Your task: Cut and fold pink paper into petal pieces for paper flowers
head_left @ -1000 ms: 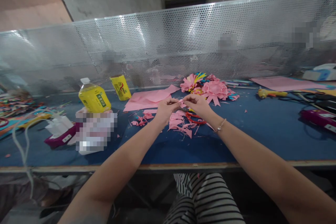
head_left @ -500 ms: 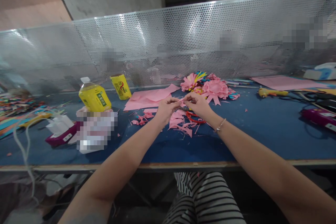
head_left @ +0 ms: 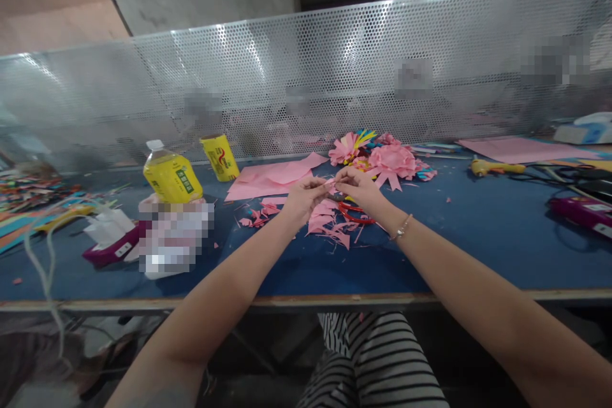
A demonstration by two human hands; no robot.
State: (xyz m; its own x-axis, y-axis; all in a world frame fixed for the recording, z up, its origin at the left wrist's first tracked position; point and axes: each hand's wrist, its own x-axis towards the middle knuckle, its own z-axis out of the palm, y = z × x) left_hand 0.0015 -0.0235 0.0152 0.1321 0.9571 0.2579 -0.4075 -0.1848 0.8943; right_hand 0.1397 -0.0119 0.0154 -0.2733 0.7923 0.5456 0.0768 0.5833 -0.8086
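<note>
Between my two hands is a small piece of pink paper (head_left: 331,186). My left hand (head_left: 306,196) pinches it from the left, and my right hand (head_left: 356,189) pinches it from the right, fingertips nearly meeting. Under them lie pink paper scraps (head_left: 329,226) and a pair of scissors with red handles (head_left: 356,213), its blades partly covered by my right hand. Just behind, pink paper sheets (head_left: 268,177) lie flat. Pink paper flowers (head_left: 393,162) with yellow and blue strips are heaped behind my right hand.
A bottle of yellow liquid (head_left: 173,172) and a yellow can (head_left: 220,158) stand at the left, near a purple tissue holder (head_left: 112,248). At the right are a yellow glue gun (head_left: 497,168), cables and a purple object (head_left: 581,213). A perforated metal screen (head_left: 268,57) closes the back.
My hands stay in almost the same place, still pinching the pink paper. Only slight finger and wrist shifts show; the things on the table have not moved.
</note>
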